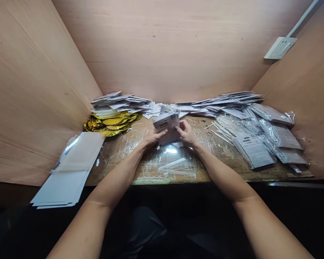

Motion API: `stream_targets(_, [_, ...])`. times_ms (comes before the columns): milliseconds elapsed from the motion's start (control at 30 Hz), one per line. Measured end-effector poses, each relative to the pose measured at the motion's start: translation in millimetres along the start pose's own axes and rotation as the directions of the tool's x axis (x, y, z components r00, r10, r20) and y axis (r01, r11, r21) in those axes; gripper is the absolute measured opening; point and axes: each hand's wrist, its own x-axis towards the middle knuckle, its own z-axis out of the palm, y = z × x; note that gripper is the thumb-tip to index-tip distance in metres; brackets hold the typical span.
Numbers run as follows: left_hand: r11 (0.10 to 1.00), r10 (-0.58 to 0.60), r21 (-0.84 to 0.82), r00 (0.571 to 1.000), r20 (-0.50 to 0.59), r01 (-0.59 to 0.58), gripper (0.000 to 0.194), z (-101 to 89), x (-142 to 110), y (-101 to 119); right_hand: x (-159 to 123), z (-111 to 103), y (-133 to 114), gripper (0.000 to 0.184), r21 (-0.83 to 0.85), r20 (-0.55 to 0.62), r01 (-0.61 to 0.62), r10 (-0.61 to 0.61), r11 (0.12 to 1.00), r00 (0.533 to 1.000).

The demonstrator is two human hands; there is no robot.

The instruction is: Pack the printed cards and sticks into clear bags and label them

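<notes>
Both my hands hold a stack of printed cards in clear plastic packaging (166, 124) over the middle of the table. My left hand (154, 137) closes round its lower left side, thumb across the front. On the right edge, my right hand (187, 133) grips it with bent fingers; some fingertips are hidden behind. Below the hands, thin clear plastic strips (176, 169) lie on the film-covered cardboard tabletop (148, 172). Several white sticks (221, 132) lie loose to the right of my right hand.
Gold foil pieces (108, 124) and piled cards (121, 100) lie at the back left, white sheets (62, 187) overhanging the front left edge. More cards (226, 100) and filled clear packets (253, 149) heap up on the right. Wooden panels (175, 46) enclose three sides; a socket (280, 48) is at right.
</notes>
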Motion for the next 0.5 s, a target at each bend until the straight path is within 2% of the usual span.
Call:
stream_targets(33, [0.996, -0.054, -0.072, 0.999, 0.003, 0.054, 0.059, 4.2, -3, 2, 2, 2, -1, 0.052, 0.022, -0.064, 0.010, -0.008, 1.000, 0.998])
stream_targets(100, [0.960, -0.186, -0.199, 0.980, 0.073, 0.197, 0.059, 12.7, -9, 5, 5, 3, -5, 0.056, 0.102, -0.175, 0.005, 0.013, 0.995, 0.985])
stream_targets(200, [0.895, -0.316, -0.273, 0.933, 0.170, 0.353, 0.061, 24.4, -16, 8, 5, 3, -9, 0.064, 0.186, -0.246, -0.034, 0.081, 0.982, 0.966])
stream_targets(300, [0.872, -0.339, -0.322, 0.930, 0.144, 0.368, 0.061, 31.9, -19, 6, 3, 3, -12, 0.068, 0.184, -0.233, -0.057, 0.100, 0.981, 0.967])
stream_targets(367, [0.865, -0.358, -0.332, 0.926, 0.120, 0.377, 0.061, 33.2, -18, 4, 4, -2, -14, 0.064, 0.193, -0.179, -0.070, 0.106, 0.979, 0.978])
stream_targets(433, [0.858, -0.381, -0.335, 0.920, 0.092, 0.389, 0.060, 32.0, -16, 3, 8, -15, -18, 0.059, 0.174, -0.127, -0.089, 0.112, 0.981, 0.986])
stream_targets(500, [0.864, -0.368, -0.356, 0.929, 0.039, 0.357, 0.059, 30.2, -14, 3, 14, -37, -25, 0.051, 0.077, -0.212, -0.052, 0.067, 0.996, 0.975])
